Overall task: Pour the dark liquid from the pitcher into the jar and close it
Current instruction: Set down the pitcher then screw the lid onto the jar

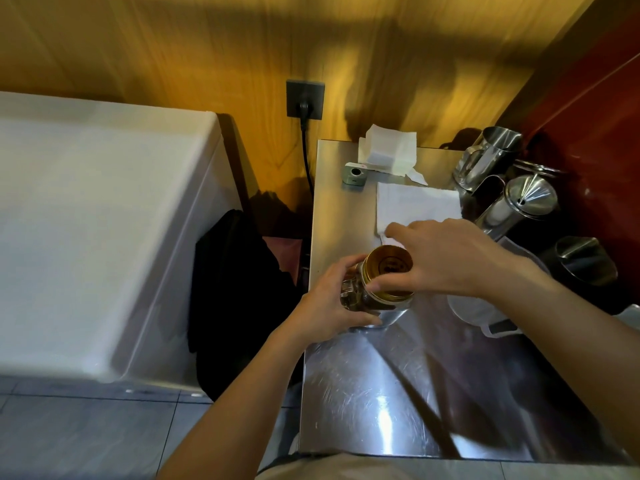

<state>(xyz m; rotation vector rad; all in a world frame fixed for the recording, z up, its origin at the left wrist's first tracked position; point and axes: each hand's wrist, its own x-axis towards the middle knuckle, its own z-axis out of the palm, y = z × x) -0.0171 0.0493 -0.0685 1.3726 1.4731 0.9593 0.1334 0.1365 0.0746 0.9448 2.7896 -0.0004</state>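
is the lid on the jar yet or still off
On: the gold lid covers the jar mouth, right hand gripping its rim, left hand steadying the glass. How tight, cannot tell.

Both forearms reach forward and inward, bare to the lower edge of view, the wrists close together. The left hand [327,306] is cupped, palm turned right, its fingers [349,266] curled round the far side of the jar [369,303] and its thumb pressed low on the near side. The right hand [446,258] comes in from the right, palm down, wrist slightly bent. Its thumb and bent fingers pinch the rim of the gold lid [389,268], while the index finger stretches out past the lid, beyond the other fingertips.
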